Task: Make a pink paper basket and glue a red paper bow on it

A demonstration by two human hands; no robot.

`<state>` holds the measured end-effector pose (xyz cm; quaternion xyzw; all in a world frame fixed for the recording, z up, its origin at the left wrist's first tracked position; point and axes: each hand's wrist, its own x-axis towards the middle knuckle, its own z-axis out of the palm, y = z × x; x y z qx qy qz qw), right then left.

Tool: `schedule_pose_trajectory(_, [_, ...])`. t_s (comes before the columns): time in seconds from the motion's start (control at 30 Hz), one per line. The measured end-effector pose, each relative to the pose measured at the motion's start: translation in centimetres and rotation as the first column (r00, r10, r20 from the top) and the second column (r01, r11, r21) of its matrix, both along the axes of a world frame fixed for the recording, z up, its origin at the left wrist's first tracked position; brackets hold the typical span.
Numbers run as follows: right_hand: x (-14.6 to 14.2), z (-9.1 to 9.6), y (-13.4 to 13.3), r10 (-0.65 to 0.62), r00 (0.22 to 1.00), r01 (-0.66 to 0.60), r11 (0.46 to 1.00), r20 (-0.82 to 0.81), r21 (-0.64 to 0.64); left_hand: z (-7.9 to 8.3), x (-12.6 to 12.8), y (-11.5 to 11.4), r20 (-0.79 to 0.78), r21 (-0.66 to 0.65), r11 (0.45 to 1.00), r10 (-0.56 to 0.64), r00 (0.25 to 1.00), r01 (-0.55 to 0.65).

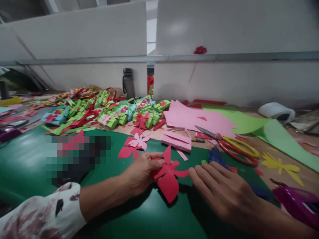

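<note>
A red paper flower cut-out (168, 177) lies on the green mat (30, 166) in front of me. My left hand (141, 172) grips its left side, fingers curled over the paper. My right hand (224, 192) rests flat on the mat just right of the cut-out, fingers stretched out, fingertips touching a red petal. A blue glue stick (215, 156) lies just beyond my right hand. Another red and pink paper flower (136, 144) lies behind my left hand.
Red and yellow scissors (236, 147) lie on pink paper sheets (196, 118). A folded pink piece (176, 141) sits mid-table. Several green, blue and red paper baskets (107, 111) crowd the back left. A grey bottle (128, 83), green sheet (274, 132), yellow cut-out (282, 166) and purple tool (296, 199) are around.
</note>
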<state>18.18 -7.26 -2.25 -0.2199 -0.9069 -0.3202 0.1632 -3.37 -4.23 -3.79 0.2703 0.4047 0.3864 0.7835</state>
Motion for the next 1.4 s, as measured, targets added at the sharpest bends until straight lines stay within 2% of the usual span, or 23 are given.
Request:
schedule_pose_trajectory(0.1, [0.7,-0.5,0.1,-0.171,0.950,0.125,0.975,-0.260,-0.183,-0.1,0.7,0.2,0.042,0.002,1.000,0.005,0.999,-0.005])
schedule_pose_trajectory(0.13, [0.9,-0.6,0.1,-0.244,0.903,0.139,0.945,-0.355,-0.295,-0.1,0.9,0.2,0.060,-0.009,1.000,0.021,0.998,-0.021])
schedule_pose_trajectory(0.17, [1.0,-0.6,0.2,-0.335,0.838,0.134,0.892,-0.432,-0.432,-0.1,1.1,0.3,0.075,-0.023,0.999,0.038,0.996,-0.037])
schedule_pose_trajectory(0.2, [1.2,-0.6,0.2,-0.440,0.762,0.106,0.809,-0.476,-0.579,0.0,1.3,0.3,0.093,-0.037,0.998,0.055,0.994,-0.051])
schedule_pose_trajectory(0.27, [1.3,-0.7,0.3,-0.648,0.603,-0.014,0.575,-0.465,-0.818,0.1,1.6,0.2,0.145,-0.044,0.996,0.080,0.986,-0.074])
schedule_pose_trajectory(0.33, [1.2,-0.8,0.5,-0.785,0.474,-0.179,0.357,-0.399,-0.917,0.3,2.0,0.1,0.196,-0.038,0.995,0.097,0.976,-0.091])
schedule_pose_trajectory(0.37, [1.1,-0.9,0.7,-0.826,0.429,-0.260,0.276,-0.367,-0.925,0.4,2.2,0.0,0.217,-0.036,0.994,0.106,0.970,-0.100])
schedule_pose_trajectory(0.47, [0.7,-1.0,1.1,-0.891,0.356,-0.456,0.099,-0.283,-0.885,0.6,2.6,-0.1,0.236,-0.027,0.992,0.126,0.964,-0.123])
schedule_pose_trajectory(0.53, [0.3,-1.0,1.2,-0.926,0.301,-0.546,0.030,-0.230,-0.837,0.6,2.7,-0.1,0.228,-0.006,0.992,0.123,0.966,-0.125])
schedule_pose_trajectory(0.63, [0.1,-0.9,1.1,-0.958,0.207,-0.633,0.024,-0.198,-0.774,0.5,2.9,-0.1,0.210,0.009,0.989,0.143,0.967,-0.148])
schedule_pose_trajectory(0.7, [0.1,-1.2,1.1,-0.957,0.207,-0.638,0.025,-0.203,-0.770,0.3,3.0,-0.1,0.205,0.010,0.987,0.153,0.967,-0.158])
schedule_pose_trajectory(0.77, [0.0,-1.5,1.1,-0.945,0.257,-0.611,0.004,-0.203,-0.792,0.2,3.1,-0.2,0.206,0.019,0.989,0.137,0.969,-0.144])
schedule_pose_trajectory(0.9, [-0.2,-1.6,1.1,-0.902,0.402,-0.517,-0.081,-0.158,-0.852,0.1,3.3,-0.4,0.196,0.027,0.990,0.129,0.972,-0.137])
schedule_pose_trajectory(1.0, [-0.4,-1.4,1.2,-0.887,0.442,-0.447,-0.091,-0.131,-0.890,0.0,3.3,-0.5,0.161,0.022,0.991,0.128,0.979,-0.133])
schedule_pose_trajectory(1.13, [-0.1,-1.7,1.3,-0.873,0.454,-0.404,-0.024,-0.178,-0.914,-0.2,3.0,-0.7,0.107,0.145,0.989,-0.027,0.994,0.011])
schedule_pose_trajectory(1.23, [0.0,-1.8,1.5,-0.817,0.539,-0.344,0.009,-0.205,-0.939,-0.3,2.6,-0.8,-0.028,0.228,0.970,-0.085,0.996,0.089])
schedule_pose_trajectory(1.27, [-0.1,-1.7,1.6,-0.791,0.573,-0.305,0.036,-0.214,-0.952,-0.2,2.4,-0.8,-0.064,0.230,0.968,-0.090,0.994,0.103])
schedule_pose_trajectory(1.33, [-0.4,-1.0,1.6,-0.726,0.647,-0.199,0.134,-0.232,-0.971,0.2,1.6,-0.6,-0.093,0.226,0.970,-0.073,0.993,0.092])
schedule_pose_trajectory(1.4, [-1.1,-0.2,1.6,-0.621,0.740,-0.089,0.293,-0.260,-0.952,0.9,0.4,-0.1,-0.077,0.258,0.966,0.022,0.997,-0.001])
